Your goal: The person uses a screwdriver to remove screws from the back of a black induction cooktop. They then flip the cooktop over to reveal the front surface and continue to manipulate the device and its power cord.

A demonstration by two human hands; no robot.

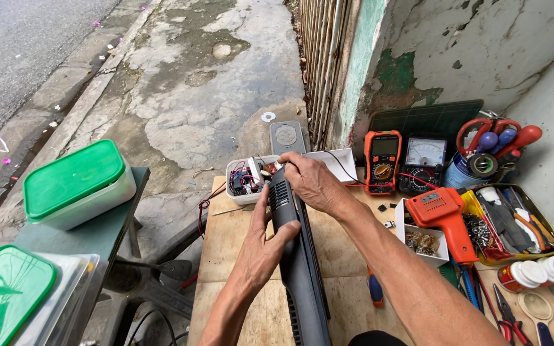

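Right, black casing (299, 256) lies long axis near-far on the wood board (226, 250), far end pointing away at the white tray (238, 195) of wired parts, near end running off the bottom edge toward the body. Left hand (261, 247) wraps it from the left, thumb over the top, fingers curled around the side, tight grip. Right hand (312, 182) sits at the far tip, fingers pressed together, pinching something small there; can't tell what. Just beyond the right fingertips: tray. Right of them: orange meter (383, 160), analog meter (423, 163), orange solder gun (445, 214). Well left of the left fingers: green-lidded tub (75, 182).
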